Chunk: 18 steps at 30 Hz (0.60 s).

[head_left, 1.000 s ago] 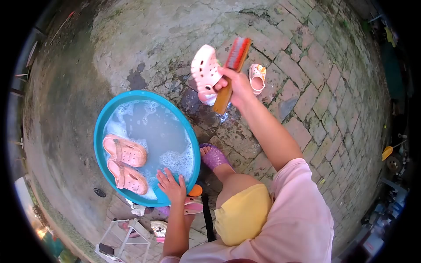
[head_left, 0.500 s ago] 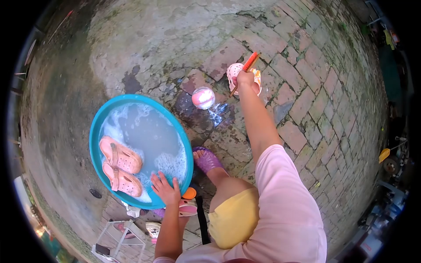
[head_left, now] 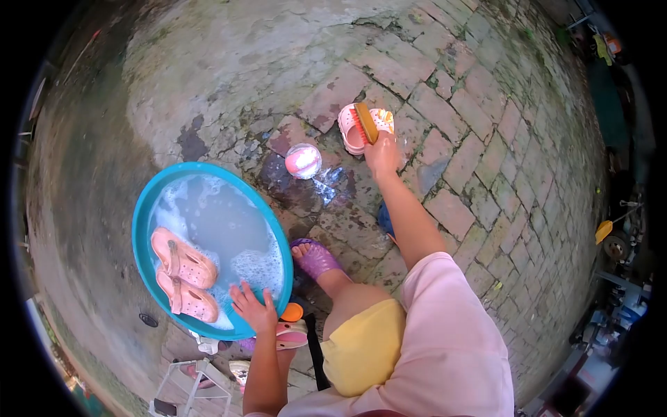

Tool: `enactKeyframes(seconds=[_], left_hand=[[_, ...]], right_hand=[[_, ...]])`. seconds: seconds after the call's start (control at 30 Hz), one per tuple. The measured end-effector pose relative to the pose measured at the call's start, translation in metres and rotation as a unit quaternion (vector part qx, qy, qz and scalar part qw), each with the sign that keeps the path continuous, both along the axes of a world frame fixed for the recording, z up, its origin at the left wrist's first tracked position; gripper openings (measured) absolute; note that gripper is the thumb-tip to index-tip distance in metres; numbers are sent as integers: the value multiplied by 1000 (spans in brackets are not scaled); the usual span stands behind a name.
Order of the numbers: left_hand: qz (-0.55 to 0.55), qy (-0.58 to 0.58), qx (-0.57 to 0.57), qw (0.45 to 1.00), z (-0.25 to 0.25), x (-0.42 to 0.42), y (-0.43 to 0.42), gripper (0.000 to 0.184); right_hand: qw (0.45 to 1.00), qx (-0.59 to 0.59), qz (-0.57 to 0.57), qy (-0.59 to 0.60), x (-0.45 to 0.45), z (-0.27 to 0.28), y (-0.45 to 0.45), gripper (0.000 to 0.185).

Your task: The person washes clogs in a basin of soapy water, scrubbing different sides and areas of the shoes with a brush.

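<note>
My right hand (head_left: 383, 154) grips a scrub brush (head_left: 367, 123) with a wooden back and red-orange bristles. The bristles lie over a small pair of pale pink clogs (head_left: 349, 132) on the brick ground; whether they press on them I cannot tell. My left hand (head_left: 254, 310) has its fingers spread over the near right edge of a blue basin (head_left: 139, 236), at the foam. Cloudy, soapy water (head_left: 215, 219) fills the basin. Two larger pink clogs (head_left: 187, 265) with straps lie side by side at its left.
A pink and white round tub (head_left: 303, 161) stands on wet bricks between basin and small clogs, with a shiny wrapper (head_left: 325, 187) beside it. An orange lid (head_left: 292, 312) and another pink shoe (head_left: 292, 336) lie by the basin. A white metal stool (head_left: 191, 381) stands below.
My right hand has turned the brush so its bristles face left across the small clogs. My left hand stays at the basin edge. The whole view has shifted slightly.
</note>
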State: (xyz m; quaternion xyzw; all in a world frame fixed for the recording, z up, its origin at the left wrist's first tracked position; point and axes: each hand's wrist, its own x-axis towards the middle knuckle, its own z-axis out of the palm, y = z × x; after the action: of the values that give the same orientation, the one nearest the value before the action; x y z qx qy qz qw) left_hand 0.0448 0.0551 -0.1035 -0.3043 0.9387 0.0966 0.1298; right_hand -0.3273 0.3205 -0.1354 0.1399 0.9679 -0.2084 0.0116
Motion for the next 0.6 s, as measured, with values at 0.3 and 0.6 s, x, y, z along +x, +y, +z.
enactKeyframes(seconds=[0.3, 0.6], left_hand=[[3, -6, -3, 1000, -2, 1, -1, 64], [-3, 17, 0, 1000, 0, -1, -1, 65]], right_hand=[[997, 17, -38, -64, -18, -14, -5, 25], [999, 3, -46, -25, -24, -10, 5, 23]])
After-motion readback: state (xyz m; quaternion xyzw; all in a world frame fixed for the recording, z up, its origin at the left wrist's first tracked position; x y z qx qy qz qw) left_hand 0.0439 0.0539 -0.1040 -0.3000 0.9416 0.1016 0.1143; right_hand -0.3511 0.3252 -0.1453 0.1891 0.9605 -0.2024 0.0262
